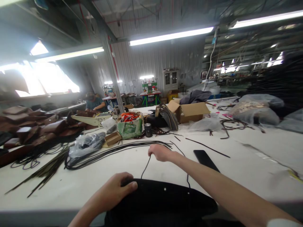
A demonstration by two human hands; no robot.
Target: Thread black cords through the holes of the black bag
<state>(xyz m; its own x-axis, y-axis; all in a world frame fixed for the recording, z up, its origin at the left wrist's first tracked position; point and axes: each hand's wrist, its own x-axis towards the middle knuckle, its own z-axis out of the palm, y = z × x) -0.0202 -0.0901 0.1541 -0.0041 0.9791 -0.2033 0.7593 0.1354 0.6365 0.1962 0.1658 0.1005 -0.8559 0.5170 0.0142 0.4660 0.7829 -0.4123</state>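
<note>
A black piece of fabric or leather [163, 205] with a curved upper edge and small pale holes lies at the table's near edge. My left hand [118, 189] grips its upper left edge, thumb on the near face and fingers hidden behind. Above the table, my right hand [160, 152] is closed on a thin black cord [145, 169], which runs down to the black piece's upper edge. Another stretch of cord [187, 176] rises from that edge farther right and passes behind my right forearm.
Long black strips [104, 153] lie across the white table [78, 186]. A phone [205, 160] rests right of my forearm. Farther back stand a green bag [130, 130], a dark jar [148, 130] and a cardboard box [193, 113]. Brown leather pieces [55, 127] are piled left; a person [94, 102] sits beyond.
</note>
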